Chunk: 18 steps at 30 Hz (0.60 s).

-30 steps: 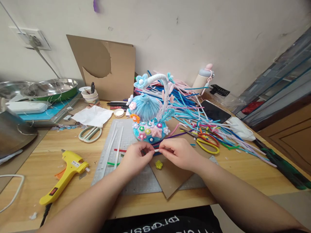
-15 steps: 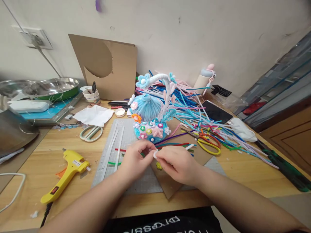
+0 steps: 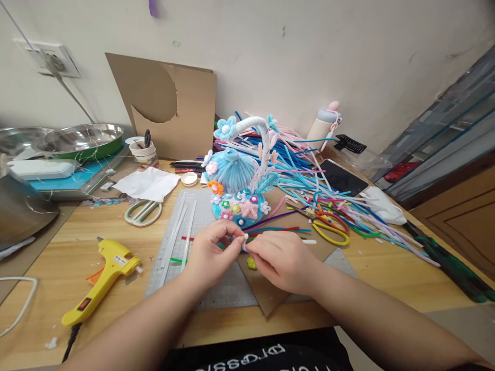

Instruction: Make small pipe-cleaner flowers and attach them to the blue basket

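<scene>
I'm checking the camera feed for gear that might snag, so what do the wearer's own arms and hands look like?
Both the left hand and right hand are ungloved. The left forearm and right forearm are bare, with no watch, bracelet or cable to be seen. Between them shows a black garment with white lettering.

Fuzzy round blue basket (image 3: 240,175) is behind the left hand (image 3: 216,252) and right hand (image 3: 284,260). Yellow plastic glue gun (image 3: 115,258) is off left.
</scene>
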{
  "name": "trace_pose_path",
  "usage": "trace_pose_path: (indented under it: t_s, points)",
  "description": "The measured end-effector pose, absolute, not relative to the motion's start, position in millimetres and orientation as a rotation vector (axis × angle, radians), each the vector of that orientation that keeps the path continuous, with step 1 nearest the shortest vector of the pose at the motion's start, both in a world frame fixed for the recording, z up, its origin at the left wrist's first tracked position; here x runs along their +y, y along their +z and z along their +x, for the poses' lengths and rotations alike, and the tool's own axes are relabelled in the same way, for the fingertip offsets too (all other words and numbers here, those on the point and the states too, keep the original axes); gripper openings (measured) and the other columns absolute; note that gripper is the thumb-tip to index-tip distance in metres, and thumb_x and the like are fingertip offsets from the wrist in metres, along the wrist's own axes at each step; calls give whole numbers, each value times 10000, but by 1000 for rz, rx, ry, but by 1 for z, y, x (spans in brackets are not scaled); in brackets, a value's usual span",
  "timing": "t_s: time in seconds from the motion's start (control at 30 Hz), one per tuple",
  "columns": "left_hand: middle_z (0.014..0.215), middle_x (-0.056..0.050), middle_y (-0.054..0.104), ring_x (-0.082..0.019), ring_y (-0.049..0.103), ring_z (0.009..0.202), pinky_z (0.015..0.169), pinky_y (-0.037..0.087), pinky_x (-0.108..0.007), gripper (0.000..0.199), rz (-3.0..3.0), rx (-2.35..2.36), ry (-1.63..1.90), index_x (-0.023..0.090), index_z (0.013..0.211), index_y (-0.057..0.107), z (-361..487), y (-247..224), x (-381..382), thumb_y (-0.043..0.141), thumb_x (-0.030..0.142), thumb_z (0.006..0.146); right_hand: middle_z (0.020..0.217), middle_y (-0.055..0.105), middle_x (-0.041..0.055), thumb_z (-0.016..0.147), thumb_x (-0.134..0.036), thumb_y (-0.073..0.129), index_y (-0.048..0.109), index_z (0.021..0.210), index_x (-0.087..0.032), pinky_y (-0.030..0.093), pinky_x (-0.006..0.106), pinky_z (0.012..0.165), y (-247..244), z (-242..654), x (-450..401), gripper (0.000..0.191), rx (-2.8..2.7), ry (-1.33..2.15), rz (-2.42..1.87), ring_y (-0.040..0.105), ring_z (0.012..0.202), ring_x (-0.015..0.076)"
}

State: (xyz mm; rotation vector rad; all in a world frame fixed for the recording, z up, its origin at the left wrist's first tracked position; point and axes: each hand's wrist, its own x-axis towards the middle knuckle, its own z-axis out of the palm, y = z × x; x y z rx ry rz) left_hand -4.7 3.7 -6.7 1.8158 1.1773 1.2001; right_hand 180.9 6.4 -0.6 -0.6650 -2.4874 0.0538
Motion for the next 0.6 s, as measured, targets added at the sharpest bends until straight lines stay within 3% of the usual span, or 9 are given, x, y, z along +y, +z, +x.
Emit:
trace_pose_path:
  t_s: [0.13, 0.27, 0.6]
  points:
    - [733, -20, 642, -133, 579, 684, 610, 452, -245, 68, 1980, 1143, 1157, 176, 758, 621, -4, -8, 1, 576, 154, 805, 768, 682, 37, 893, -127, 481, 583, 940, -172, 450, 261, 610, -2, 180, 5, 122, -2322, 191, -626, 609, 667, 146]
    - [733, -25, 644, -135, 588, 691, 637, 462, -257, 89, 1951, 1063, 1129, 172, 745, 618, -2, -8, -2, 560, 142, 805, 775, 688, 15, 899, -148, 493, 599, 916, -201, 457, 230, 616, -4, 179, 8, 120, -2096, 345, -902, 622, 657, 123]
    - [755, -37, 649, -143, 585, 670, 566, 453, -243, 71, 1697, 1259, 1188, 163, 756, 622, -2, -13, 6, 584, 210, 793, 744, 687, 42, 860, -147, 489, 603, 893, -171, 443, 267, 614, -3, 180, 9, 122, -2438, 227, -803, 620, 659, 164]
